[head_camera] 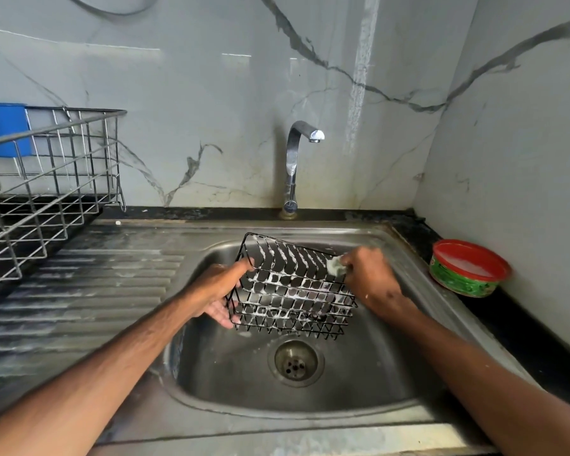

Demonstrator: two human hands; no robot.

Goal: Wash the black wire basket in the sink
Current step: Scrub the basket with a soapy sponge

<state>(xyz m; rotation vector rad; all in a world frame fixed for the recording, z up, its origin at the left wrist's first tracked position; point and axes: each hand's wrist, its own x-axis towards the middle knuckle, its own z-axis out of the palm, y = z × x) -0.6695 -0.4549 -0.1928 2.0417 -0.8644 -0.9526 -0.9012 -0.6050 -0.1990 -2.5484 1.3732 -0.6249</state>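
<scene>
Your L grip (218, 291) holds the soapy black wire basket (293, 287) tilted over the sink (227, 373), thumb on its edge; R grip (369, 274) pinches a scrub pad (335, 266) against its right side.

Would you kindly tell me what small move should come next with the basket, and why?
Probably draw the small green-white scrub pad in the right hand down the black wire basket's right edge: the pad sits at its upper right corner, foam already coats the middle wires, the left hand grips the left side, and the chrome tap runs dry.
</scene>
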